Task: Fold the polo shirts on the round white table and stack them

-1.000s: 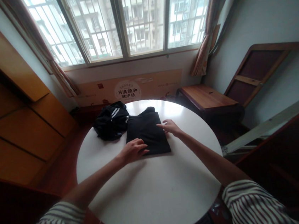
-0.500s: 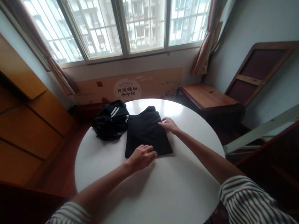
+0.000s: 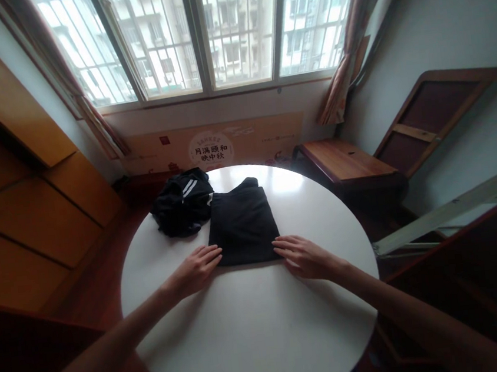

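A folded black garment [image 3: 242, 225] lies flat near the far side of a round white table [image 3: 254, 327]. My left hand [image 3: 194, 271] rests open on the tabletop, its fingertips at the garment's lower left corner. My right hand [image 3: 303, 257] mirrors it at the lower right corner, fingers spread and open. Neither hand grips the cloth. To the left of the folded garment and touching it lies a crumpled black jacket [image 3: 182, 204] with white stripes on a sleeve, nearest my left hand.
Behind the table are a barred window [image 3: 199, 34] and a printed wall panel [image 3: 211, 145]. A low wooden bench [image 3: 346, 161] stands at the right, with a wooden-framed board [image 3: 430, 119] leaning on the wall. Orange wooden cabinets [image 3: 28, 203] fill the left side.
My left hand has slid off the garment to its lower left corner, and my right hand has moved down to the lower right corner. The garment's sides look slightly straighter and narrower.
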